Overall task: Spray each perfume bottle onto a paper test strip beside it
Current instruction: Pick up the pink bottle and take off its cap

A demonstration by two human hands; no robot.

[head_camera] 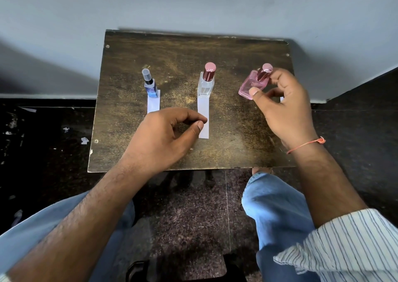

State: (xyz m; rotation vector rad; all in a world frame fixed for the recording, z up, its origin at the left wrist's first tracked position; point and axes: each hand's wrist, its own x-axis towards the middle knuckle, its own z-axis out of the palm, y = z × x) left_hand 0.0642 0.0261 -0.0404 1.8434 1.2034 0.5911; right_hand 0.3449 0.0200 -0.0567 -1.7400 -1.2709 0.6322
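Three perfume bottles stand in a row on a small dark wooden table (237,144). The blue bottle (150,88) with a clear cap is at the left, on the far end of a white paper strip (153,104). The clear bottle (206,83) with a pink metallic cap stands in the middle at the top of a longer strip (203,111). My right hand (286,109) grips the pink bottle (252,87), tilted, thumb on its body and fingers at its pink cap. My left hand (165,135) hovers curled over the table, thumb and fingertips next to the middle strip.
A light wall runs behind the table's far edge. Dark speckled floor surrounds the table, with paper scraps (84,140) at the left. A white sliver (281,99) shows behind my right hand. My knees in blue jeans (277,208) sit below the near table edge.
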